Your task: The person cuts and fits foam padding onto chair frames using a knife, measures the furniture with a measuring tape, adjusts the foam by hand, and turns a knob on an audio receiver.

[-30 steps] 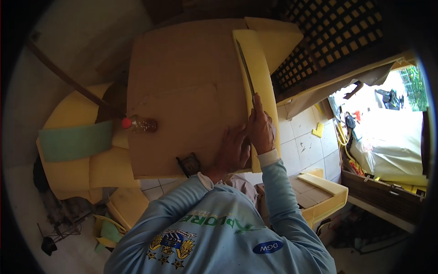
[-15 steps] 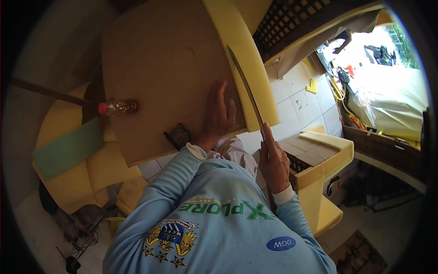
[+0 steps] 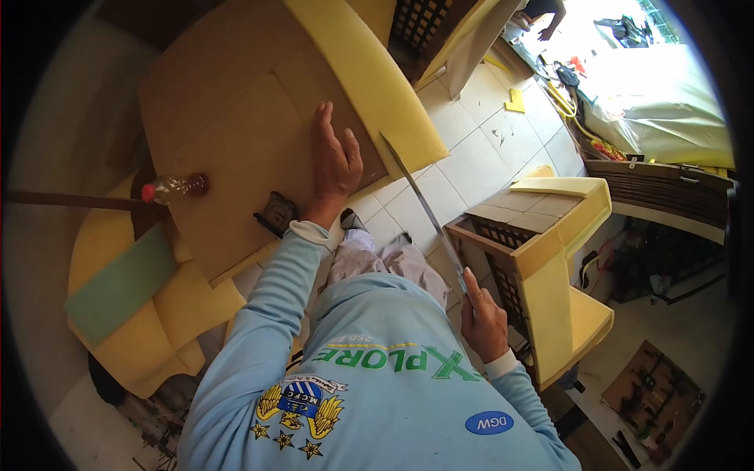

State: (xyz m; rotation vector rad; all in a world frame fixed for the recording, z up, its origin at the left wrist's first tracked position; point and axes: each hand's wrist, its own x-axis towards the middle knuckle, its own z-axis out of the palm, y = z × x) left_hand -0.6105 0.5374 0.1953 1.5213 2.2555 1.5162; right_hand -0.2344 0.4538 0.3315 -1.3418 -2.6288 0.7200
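Note:
My right hand (image 3: 484, 320) is closed round the handle of a long thin knife (image 3: 424, 202). The blade points up and left, and its tip is at the near part of the yellow foam strip (image 3: 373, 74). This strip runs along the right edge of a large brown board (image 3: 236, 102). Over the board's near right part, my left hand (image 3: 338, 161) is open with fingers stretched; whether it touches the surface I cannot tell. A dark object (image 3: 276, 214), its kind unclear, lies beside my left wrist. A red-capped plastic bottle (image 3: 177, 188) lies on the board's left side.
A wooden frame (image 3: 542, 228) with yellow foam stands on the tiled floor (image 3: 448, 180) at my right. Foam pieces (image 3: 188, 302) and a green sheet (image 3: 122, 282) are at the left. Plastic-covered goods (image 3: 652, 110) and another person's arm (image 3: 554, 17) show at upper right.
My right hand has drawn the knife back towards my body, so less of the blade overlaps the foam. My left hand has shifted left and up. The camera view has also shifted.

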